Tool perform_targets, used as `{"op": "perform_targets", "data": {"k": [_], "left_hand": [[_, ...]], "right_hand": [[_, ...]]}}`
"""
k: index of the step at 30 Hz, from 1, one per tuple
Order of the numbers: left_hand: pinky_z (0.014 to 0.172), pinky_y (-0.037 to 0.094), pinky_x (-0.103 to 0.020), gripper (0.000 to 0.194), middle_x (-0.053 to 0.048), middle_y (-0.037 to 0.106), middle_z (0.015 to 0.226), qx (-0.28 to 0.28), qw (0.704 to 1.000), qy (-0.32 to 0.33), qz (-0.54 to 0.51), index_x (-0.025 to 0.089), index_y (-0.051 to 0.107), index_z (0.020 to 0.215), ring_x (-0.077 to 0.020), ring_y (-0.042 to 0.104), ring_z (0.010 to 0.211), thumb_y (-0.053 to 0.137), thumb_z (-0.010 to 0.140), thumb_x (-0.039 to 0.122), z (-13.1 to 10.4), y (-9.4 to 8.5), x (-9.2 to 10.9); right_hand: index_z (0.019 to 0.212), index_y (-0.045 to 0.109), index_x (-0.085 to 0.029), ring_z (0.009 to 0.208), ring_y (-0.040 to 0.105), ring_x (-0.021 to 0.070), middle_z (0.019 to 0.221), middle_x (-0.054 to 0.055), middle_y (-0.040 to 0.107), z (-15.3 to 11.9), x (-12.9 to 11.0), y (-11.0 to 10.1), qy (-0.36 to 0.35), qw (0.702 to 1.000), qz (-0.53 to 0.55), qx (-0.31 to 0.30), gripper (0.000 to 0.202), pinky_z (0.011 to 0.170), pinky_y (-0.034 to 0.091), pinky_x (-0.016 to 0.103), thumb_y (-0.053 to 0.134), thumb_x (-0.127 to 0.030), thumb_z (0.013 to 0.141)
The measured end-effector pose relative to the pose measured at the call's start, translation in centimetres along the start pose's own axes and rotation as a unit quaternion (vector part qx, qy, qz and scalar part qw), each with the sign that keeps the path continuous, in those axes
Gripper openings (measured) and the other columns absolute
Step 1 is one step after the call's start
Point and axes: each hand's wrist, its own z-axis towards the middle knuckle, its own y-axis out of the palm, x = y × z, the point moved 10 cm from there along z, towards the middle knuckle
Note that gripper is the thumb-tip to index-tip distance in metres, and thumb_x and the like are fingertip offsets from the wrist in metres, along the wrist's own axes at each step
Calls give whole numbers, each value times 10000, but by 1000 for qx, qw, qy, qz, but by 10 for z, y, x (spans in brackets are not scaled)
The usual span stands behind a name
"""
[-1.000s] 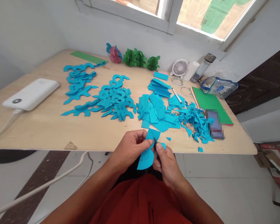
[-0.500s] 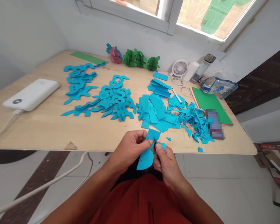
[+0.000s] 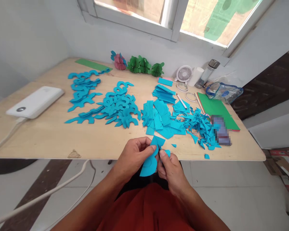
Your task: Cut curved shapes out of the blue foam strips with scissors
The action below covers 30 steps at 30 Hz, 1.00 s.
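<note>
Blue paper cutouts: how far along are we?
Looks done: curvy cutouts, piled left of centre. In hand: a blue piece, outline still showing, edge partly shaped, between left hand and right hand. Apparently left: stacked blue strips, edges straight. Exact share: can't tell; pieces overlap.

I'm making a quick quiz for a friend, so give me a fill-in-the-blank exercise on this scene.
The left hand holds a paper piece coloured ____.
The ornament with blue leaves, beside the green ornaments, is mainly ____.
From the person's seat, the white fan stands to the ____ of the clear pouch.

Missing words: blue; pink; left.
</note>
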Motion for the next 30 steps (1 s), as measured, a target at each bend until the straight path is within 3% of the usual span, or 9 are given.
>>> {"op": "perform_targets", "data": {"k": [12,19,30], "left_hand": [[480,357,-211,191,39,549,511,-22,1000,-5,-11,171,554,572,-100,450,489,681,658,283,-1,3,2],[596,433,-247,165,23,593,543,-13,999,7,-29,171,580,595,-130,530,553,669,675,285,-5,4,6],[534,403,-243,194,19,587,548,-35,997,-1,-64,170,560,611,-123,512,512,700,677,285,-16,9,-3]], "right_hand": [[581,440,-188,373,186,53,417,-101,295,-2,-6,1,-14,1000,-4,0,451,376,121,228,545,-536,848],[595,448,-189,368,187,53,408,-105,286,-4,-7,1,-14,1000,-7,12,445,376,116,225,555,-548,835],[578,404,-196,377,185,49,416,-106,281,-15,-11,3,-35,999,-10,14,463,378,112,222,569,-548,829]]}}
